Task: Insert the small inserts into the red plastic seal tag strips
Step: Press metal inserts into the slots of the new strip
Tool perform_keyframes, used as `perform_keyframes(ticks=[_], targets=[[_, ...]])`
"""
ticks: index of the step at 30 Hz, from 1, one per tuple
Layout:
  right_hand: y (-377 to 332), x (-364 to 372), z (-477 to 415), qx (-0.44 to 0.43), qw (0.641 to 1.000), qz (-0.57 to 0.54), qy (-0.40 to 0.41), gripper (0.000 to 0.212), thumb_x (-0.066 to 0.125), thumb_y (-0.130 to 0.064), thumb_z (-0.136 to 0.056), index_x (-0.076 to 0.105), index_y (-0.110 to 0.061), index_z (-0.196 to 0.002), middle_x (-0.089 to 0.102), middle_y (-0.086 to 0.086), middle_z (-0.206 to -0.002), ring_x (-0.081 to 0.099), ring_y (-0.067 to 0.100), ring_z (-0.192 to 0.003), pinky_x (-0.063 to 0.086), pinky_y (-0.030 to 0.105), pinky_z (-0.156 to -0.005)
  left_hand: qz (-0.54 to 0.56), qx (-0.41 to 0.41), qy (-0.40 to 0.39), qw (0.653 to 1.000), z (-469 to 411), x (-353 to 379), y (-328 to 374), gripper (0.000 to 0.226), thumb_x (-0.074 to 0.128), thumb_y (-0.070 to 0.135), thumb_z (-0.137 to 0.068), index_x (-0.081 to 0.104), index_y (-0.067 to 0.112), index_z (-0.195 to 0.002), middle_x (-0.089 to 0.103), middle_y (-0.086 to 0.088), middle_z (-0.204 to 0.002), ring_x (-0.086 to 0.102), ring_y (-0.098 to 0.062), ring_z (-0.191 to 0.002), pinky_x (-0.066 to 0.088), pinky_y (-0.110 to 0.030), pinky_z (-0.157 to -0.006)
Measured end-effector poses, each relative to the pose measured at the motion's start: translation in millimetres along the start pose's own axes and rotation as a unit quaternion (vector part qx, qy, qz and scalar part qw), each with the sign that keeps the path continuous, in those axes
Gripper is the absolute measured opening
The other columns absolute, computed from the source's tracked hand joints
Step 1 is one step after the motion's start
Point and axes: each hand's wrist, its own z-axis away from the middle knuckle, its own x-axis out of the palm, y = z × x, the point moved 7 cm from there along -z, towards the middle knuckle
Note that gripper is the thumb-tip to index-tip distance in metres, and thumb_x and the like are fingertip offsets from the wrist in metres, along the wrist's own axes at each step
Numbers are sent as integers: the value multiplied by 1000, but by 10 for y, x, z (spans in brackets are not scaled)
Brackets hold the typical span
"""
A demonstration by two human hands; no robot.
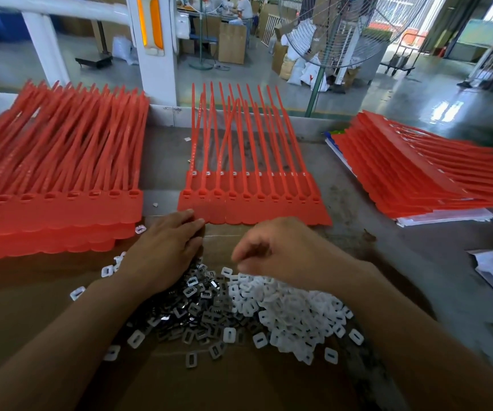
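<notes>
Left hand (165,247) flat on metal inserts (197,307), right hand (280,250) curled over white inserts (292,310), grasp too blurred to tell, red seal tag strips (251,200) beyond, lettering unreadable.

On our grey table (354,197), cardboard (239,387) lies beneath our left hand (162,247) and right hand (286,250), red strips (254,203) just beyond them, a thicker stack (55,209) to their left.

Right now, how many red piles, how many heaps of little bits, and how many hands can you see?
Red strip piles: 3 (left pile, middle pile, right pile)
Insert heaps: 2 (shiny metal heap, white heap)
Hands: 2 (left hand, right hand)
Total: 7
</notes>
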Motion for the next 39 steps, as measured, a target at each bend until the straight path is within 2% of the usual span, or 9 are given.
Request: perform_keyframes(ticks=[4, 7, 15, 19, 23, 25, 31, 36, 39], targets=[[-108, 189, -58, -15, 998, 58, -33, 17, 63, -20, -85, 70, -18, -100, 68, -8, -98, 48, -7, -74, 39, 7, -71, -4, 6, 5, 1000, -4, -3, 2, 43, 41, 30, -94, 40, 22, -136, 29, 1, -148, 26, -17, -134, 18, -27, -108], [-74, 300, -100, 9, 996, 73, -58, 21, 61, -19, -86, 68, -20, -105, 66, -7, -104, 52, -1, -85, 43, 17, -77, -6, 7, 5, 1000, -12, 5, -3, 43, 41, 30, -93, 40, 22, -136, 30, 1, -148, 27, -17, -133, 18, -26, -107], [-22, 382, -180, 40, 991, 108, -70, 14, 62, -20, -84, 68, -23, -97, 63, -8, -104, 55, 11, -97, 48, 36, -86, -6, 1, 5, 1000, -31, 16, -8, 42, 42, 29, -93, 42, 21, -135, 32, 0, -147, 27, -17, -133, 18, -27, -107], [-22, 377, -160, 29, 995, 81, -53, 9, 59, -14, -85, 62, -21, -90, 59, -9, -92, 52, 8, -87, 48, 31, -80, -7, 2, 2, 1000, -18, 17, -11, 43, 43, 29, -93, 43, 21, -134, 32, 0, -147, 27, -18, -134, 18, -29, -108], [-15, 291, -116, 24, 999, -21, -24, 9, 58, -9, -86, 55, -17, -85, 46, -17, -71, 45, -3, -64, 36, 5, -57, -9, 7, 5, 1000, -10, 6, 3, 42, 44, 28, -93, 44, 19, -134, 34, -2, -146, 29, -19, -133, 18, -28, -107], [-2, 240, -116, 25, 999, -43, -3, 8, 60, -9, -86, 62, -14, -92, 45, -21, -69, 45, -8, -62, 35, 0, -57, -8, 10, 8, 1000, -7, -5, 11, 42, 45, 27, -92, 45, 19, -133, 35, -1, -145, 30, -18, -132, 18, -27, -106], [159, 83, -140, 69, 989, -108, 71, 8, 62, -10, -84, 66, -15, -87, 57, -17, -70, 57, -6, -66, 45, 4, -61, 7, 25, 5, 1000, -9, -19, 50, 39, 44, 25, -93, 46, 22, -132, 36, 5, -145, 29, -13, -133, 19, -28, -108], [333, 62, -182, 127, 964, -219, 81, 18, 57, -4, -87, 58, -20, -79, 70, 2, -80, 67, 6, -67, 55, 17, -66, 10, 32, -6, 999, -8, -6, 49, 39, 42, 25, -94, 45, 22, -133, 34, 7, -145, 27, -12, -135, 18, -30, -112], [382, 86, -236, 142, 949, -273, 62, 15, 55, -2, -88, 57, -15, -81, 69, 1, -77, 66, 5, -63, 50, 13, -56, 9, 35, -9, 999, -3, -10, 53, 39, 42, 24, -93, 45, 22, -133, 34, 6, -145, 27, -12, -135, 20, -33, -112]])
